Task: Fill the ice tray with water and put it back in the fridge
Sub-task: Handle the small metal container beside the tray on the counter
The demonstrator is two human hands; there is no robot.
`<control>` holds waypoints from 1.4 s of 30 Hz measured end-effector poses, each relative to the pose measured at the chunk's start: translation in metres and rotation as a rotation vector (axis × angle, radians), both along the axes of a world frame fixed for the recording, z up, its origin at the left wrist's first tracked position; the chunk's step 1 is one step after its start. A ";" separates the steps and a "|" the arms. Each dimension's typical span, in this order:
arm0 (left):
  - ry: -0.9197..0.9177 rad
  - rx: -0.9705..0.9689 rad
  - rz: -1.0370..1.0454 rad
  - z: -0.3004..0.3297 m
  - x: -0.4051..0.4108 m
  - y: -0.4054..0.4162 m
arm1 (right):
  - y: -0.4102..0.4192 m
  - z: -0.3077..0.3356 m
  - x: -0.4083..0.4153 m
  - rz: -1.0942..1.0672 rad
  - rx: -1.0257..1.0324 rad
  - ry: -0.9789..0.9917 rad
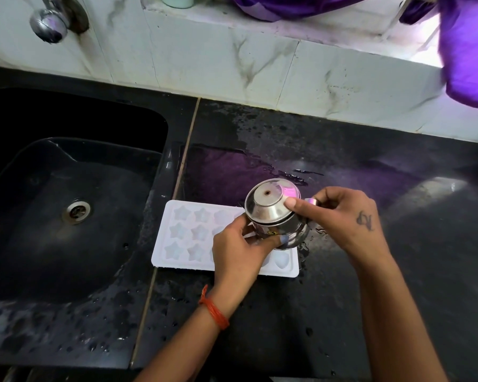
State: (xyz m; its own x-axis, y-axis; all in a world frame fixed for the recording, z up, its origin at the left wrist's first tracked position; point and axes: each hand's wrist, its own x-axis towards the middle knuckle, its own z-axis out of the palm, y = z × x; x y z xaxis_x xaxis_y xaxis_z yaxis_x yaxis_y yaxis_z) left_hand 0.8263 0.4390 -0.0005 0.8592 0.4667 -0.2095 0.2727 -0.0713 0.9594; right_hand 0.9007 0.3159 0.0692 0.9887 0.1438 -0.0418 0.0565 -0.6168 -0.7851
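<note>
A white ice tray (188, 232) with star and heart moulds lies flat on the black counter just right of the sink. Above its right half both hands hold a small steel pot (271, 213) tipped over, its base facing up at me. My left hand (240, 255) grips the pot's lower side from the left, covering part of the tray. My right hand (342, 216) holds it from the right, thumb pressed on the base. The pot's mouth and any water coming out are hidden.
A black sink (66, 188) with a drain (76, 211) lies to the left, a chrome tap (50, 23) above it. The counter (342, 312) is wet with a puddle behind the pot. A marble-tiled wall and purple cloth (469, 56) stand at the back right.
</note>
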 end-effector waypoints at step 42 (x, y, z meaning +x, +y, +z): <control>-0.041 0.027 -0.080 -0.002 0.012 -0.031 | -0.037 -0.003 0.003 -0.082 0.081 0.000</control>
State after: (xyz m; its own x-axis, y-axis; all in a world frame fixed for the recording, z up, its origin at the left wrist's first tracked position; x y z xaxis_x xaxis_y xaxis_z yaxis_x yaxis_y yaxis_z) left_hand 0.8382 0.4079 -0.0025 0.9016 0.4012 -0.1617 0.2257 -0.1174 0.9671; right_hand 0.9039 0.2784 0.0658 0.9973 0.0656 -0.0332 0.0087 -0.5536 -0.8327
